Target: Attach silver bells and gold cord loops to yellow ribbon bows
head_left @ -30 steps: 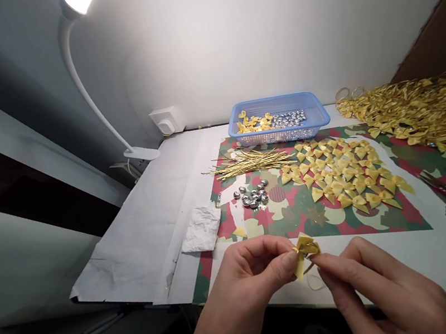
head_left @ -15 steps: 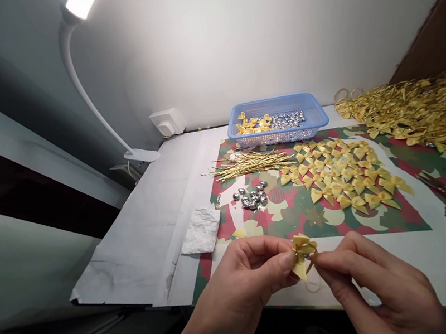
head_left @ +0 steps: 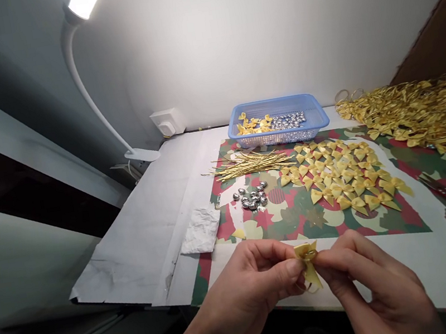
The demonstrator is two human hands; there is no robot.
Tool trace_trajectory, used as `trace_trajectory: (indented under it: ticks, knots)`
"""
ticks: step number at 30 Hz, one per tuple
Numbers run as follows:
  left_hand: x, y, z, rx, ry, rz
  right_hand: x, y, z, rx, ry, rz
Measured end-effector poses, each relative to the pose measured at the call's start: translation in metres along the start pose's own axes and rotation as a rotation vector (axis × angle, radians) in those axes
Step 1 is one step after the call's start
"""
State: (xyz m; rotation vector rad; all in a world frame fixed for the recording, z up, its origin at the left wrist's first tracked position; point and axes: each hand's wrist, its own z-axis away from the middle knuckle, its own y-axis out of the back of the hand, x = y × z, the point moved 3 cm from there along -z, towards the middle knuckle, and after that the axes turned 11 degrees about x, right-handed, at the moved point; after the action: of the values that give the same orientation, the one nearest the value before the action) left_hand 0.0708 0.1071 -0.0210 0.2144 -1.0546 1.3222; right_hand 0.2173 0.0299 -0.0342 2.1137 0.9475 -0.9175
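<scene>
The left hand and right hand, fingertips pinched, grip one yellow bow at the near edge of the white-covered desk. One crumpled tissue lies at ten o'clock, over ten silver beads at eleven, one blue basket at twelve, dozens of loose bows at one. One lamp lights the wall.

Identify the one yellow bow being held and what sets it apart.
The bow pinched by the left hand and right hand; the other bows lie on the patterned sheet, in the blue basket or in the heap.
</scene>
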Motion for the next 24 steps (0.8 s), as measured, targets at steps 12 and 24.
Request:
trace_trajectory:
  ticks: [12,24]
  knots:
    - [0.0015,-0.0045,0.0006,0.004,0.024,0.017,0.0062,0.0060,-0.0031,-0.125,0.041,0.000]
    - [-0.0006,-0.0025,0.0018,-0.024,0.037,0.026,0.0091,0.0096,-0.0046,-0.161,0.061,0.017]
